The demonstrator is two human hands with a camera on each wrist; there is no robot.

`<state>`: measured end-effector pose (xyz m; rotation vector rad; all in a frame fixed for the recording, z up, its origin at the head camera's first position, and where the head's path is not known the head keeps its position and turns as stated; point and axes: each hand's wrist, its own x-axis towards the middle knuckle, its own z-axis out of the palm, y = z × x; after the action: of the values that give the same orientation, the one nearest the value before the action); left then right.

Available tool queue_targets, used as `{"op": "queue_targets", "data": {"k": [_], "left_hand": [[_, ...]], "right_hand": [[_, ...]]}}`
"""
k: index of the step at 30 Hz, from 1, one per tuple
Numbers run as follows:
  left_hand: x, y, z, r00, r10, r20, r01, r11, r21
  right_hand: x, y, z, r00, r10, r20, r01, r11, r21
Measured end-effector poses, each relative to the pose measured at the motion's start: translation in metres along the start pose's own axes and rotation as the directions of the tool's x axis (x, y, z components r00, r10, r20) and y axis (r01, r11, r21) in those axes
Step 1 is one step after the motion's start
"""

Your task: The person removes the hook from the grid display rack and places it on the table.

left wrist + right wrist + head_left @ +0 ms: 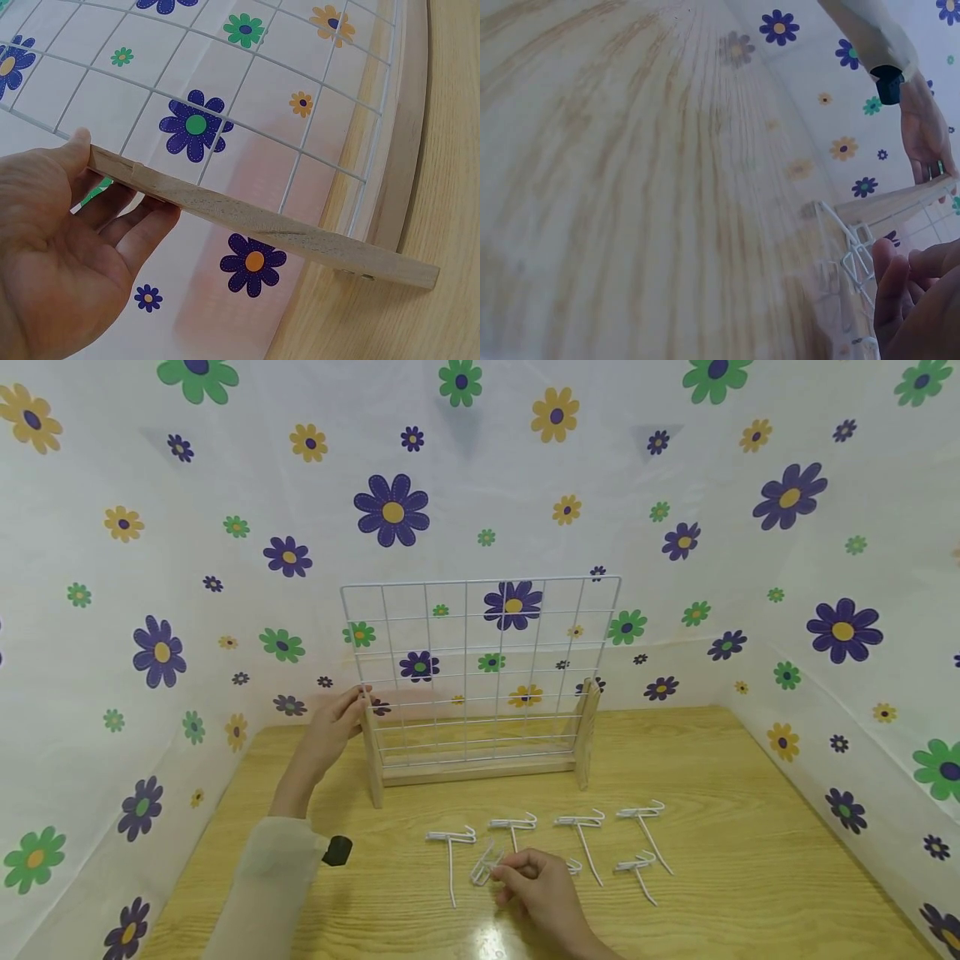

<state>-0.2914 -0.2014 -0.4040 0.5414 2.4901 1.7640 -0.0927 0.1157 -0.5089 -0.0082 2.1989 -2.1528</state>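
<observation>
A white wire grid panel [480, 664] stands upright in a wooden base with two side posts. My left hand [335, 727] grips the top of the left post [247, 214], with the thumb on one face and the fingers behind it. Over the front of the table, my right hand [543, 893] pinches a white wire hook [483, 867] between thumb and fingers. That hook [857, 259] also shows beyond the fingertips in the right wrist view. Several similar white hooks [583, 843] lie around the right hand, one partly hidden behind it.
The wooden tabletop [720, 843] carries everything. Flower-patterned white sheeting [480, 468] encloses the back and both sides, with the grid close in front of the rear sheet. A dark device [337, 851] sits on the left wrist.
</observation>
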Motion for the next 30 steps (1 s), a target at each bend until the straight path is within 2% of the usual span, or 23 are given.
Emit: {"op": "queue_targets", "data": {"k": [5, 11, 15, 20, 26, 30], "left_hand": [[0.001, -0.002, 0.0, 1.0, 0.001, 0.002, -0.001, 1.0, -0.006], [0.0, -0.002, 0.0, 1.0, 0.004, 0.001, -0.004, 1.0, -0.009], [0.0, -0.002, 0.0, 1.0, 0.005, 0.003, -0.005, 1.0, -0.013], [0.001, -0.002, 0.0, 1.0, 0.005, 0.0, -0.005, 1.0, -0.002], [0.002, -0.003, 0.0, 1.0, 0.011, -0.001, -0.011, 1.0, 0.013], [0.002, -0.004, 0.0, 1.0, 0.01, 0.003, -0.01, 1.0, 0.018]], "right_hand": [[-0.001, -0.001, 0.002, 1.0, 0.005, -0.022, -0.005, 1.0, -0.015], [-0.004, -0.002, 0.002, 0.999, -0.015, -0.047, 0.007, 0.984, -0.178], [-0.008, -0.001, 0.002, 0.997, -0.062, -0.043, 0.045, 0.949, -0.312], [-0.014, -0.001, 0.002, 0.995, -0.097, 0.01, 0.092, 0.898, -0.43], [-0.019, -0.001, 0.003, 0.994, -0.103, 0.021, 0.096, 0.811, -0.577], [-0.021, 0.001, 0.004, 0.997, -0.077, 0.026, 0.077, 0.793, -0.605]]}}
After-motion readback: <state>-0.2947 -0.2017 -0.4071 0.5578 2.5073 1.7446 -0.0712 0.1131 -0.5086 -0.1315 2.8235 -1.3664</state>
